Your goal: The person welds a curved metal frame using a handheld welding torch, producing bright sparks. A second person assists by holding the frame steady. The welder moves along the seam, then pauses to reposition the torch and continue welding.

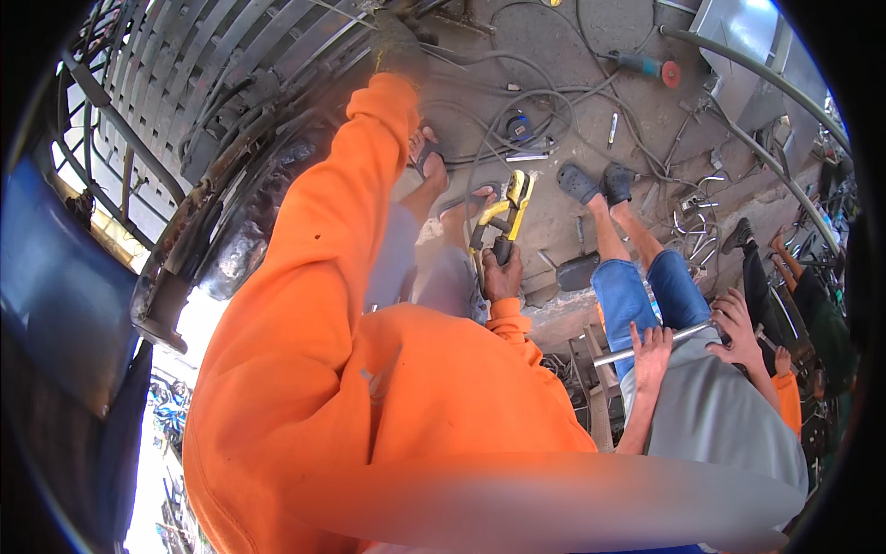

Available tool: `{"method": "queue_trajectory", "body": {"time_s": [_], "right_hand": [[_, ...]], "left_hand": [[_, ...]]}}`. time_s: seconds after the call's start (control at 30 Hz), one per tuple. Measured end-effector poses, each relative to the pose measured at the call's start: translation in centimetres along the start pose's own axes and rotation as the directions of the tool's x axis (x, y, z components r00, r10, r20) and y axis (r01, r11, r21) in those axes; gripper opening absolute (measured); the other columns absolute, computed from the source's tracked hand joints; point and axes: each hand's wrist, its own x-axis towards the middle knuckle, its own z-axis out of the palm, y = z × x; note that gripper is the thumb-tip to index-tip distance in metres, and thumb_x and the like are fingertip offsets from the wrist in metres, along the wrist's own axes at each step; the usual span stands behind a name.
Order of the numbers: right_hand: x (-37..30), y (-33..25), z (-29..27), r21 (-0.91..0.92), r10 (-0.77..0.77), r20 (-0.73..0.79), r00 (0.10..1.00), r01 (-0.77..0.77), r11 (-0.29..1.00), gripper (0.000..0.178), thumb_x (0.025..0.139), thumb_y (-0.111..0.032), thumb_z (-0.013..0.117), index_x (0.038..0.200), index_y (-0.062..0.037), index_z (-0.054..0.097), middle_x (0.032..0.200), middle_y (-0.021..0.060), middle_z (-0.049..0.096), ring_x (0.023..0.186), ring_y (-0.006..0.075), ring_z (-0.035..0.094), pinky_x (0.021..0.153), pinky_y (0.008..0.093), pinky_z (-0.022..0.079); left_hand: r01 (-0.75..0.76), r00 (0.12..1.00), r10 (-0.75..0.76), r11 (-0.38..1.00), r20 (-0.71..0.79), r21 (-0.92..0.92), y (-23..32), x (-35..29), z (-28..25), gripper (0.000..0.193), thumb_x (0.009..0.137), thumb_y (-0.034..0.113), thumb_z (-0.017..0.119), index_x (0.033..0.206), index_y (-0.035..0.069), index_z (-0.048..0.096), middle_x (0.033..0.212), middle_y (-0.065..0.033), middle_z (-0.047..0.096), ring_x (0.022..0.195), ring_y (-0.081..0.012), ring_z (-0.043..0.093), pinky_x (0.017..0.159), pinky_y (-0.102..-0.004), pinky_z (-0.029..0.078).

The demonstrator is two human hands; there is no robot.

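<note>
My left hand, in a dark glove, is stretched far forward at the top of the head view, beside a slatted metal frame. Its fingers are blurred among rods and cables, so I cannot see what they hold, if anything. Bare and closed, my right hand is wrapped round the black grip of a yellow-and-black hand tool, held in front of my body above the ground. The tool's exact kind is unclear. Orange sleeves cover both my arms.
A co-worker on the right holds a metal tube in both hands. An angle grinder with a red disc, a tape measure and tangled cables lie on the ground. Bent metal pieces are scattered at right.
</note>
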Motion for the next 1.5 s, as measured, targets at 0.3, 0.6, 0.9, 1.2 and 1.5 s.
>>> {"method": "queue_trajectory", "body": {"time_s": [0.3, 0.6, 0.9, 1.2, 1.5], "right_hand": [[0.3, 2.0, 0.6, 0.000, 0.082, 0.019, 0.996, -0.082, 0.997, 0.042, 0.084, -0.020, 0.073, 0.117, 0.0015, 0.060, 0.098, 0.0188, 0.068, 0.088, 0.0315, 0.066, 0.084, 0.0429, 0.051], [-0.8, 1.9, -0.3, -0.052, 0.005, -0.031, 1.000, -0.007, 0.999, 0.046, 0.083, -0.023, 0.076, 0.119, 0.0010, 0.060, 0.102, 0.0204, 0.069, 0.093, 0.0335, 0.068, 0.086, 0.0424, 0.052], [-7.4, 9.6, -5.1, -0.100, 0.140, -0.090, 0.986, -0.148, 0.984, 0.045, 0.087, -0.023, 0.071, 0.125, -0.0025, 0.056, 0.104, 0.0235, 0.069, 0.095, 0.0408, 0.069, 0.085, 0.0466, 0.052], [-16.3, 25.1, -10.7, -0.141, 0.186, -0.183, 0.965, -0.213, 0.967, 0.046, 0.087, -0.011, 0.069, 0.130, -0.0059, 0.054, 0.103, 0.0200, 0.069, 0.096, 0.0395, 0.068, 0.085, 0.0456, 0.052], [-23.4, 39.5, -13.1, -0.178, 0.162, -0.294, 0.942, -0.220, 0.959, 0.048, 0.086, -0.011, 0.068, 0.132, -0.0076, 0.055, 0.112, 0.0187, 0.070, 0.102, 0.0392, 0.068, 0.090, 0.0455, 0.053]], "left_hand": [[0.403, 0.876, -0.121, 0.715, 0.466, -0.572, 2.8, -2.4, 0.1, 0.038, 0.107, 0.042, 0.050, 0.102, 0.005, 0.059, 0.079, -0.0057, 0.060, 0.059, -0.0189, 0.050, 0.059, -0.0390, 0.050], [0.352, 0.930, -0.365, 0.915, -0.035, -0.197, 2.1, -21.7, -1.3, 0.032, 0.104, 0.038, 0.057, 0.110, 0.006, 0.056, 0.079, -0.0027, 0.051, 0.063, -0.0180, 0.048, 0.070, -0.0399, 0.050], [0.481, 0.876, -0.474, 0.872, 0.091, -0.093, -6.8, -24.6, -12.5, 0.037, 0.104, 0.038, 0.059, 0.111, 0.002, 0.054, 0.082, -0.0031, 0.051, 0.065, -0.0159, 0.047, 0.070, -0.0367, 0.048], [0.454, 0.890, -0.448, 0.888, -0.080, 0.077, -13.3, -27.5, -21.5, 0.035, 0.103, 0.035, 0.058, 0.113, 0.002, 0.050, 0.078, -0.0024, 0.043, 0.061, -0.0149, 0.042, 0.064, -0.0323, 0.045], [0.440, 0.897, -0.441, 0.880, -0.039, 0.178, -17.6, -31.0, -27.7, 0.029, 0.107, 0.034, 0.048, 0.105, 0.005, 0.050, 0.076, -0.0011, 0.044, 0.060, -0.0144, 0.041, 0.061, -0.0310, 0.044]]}}
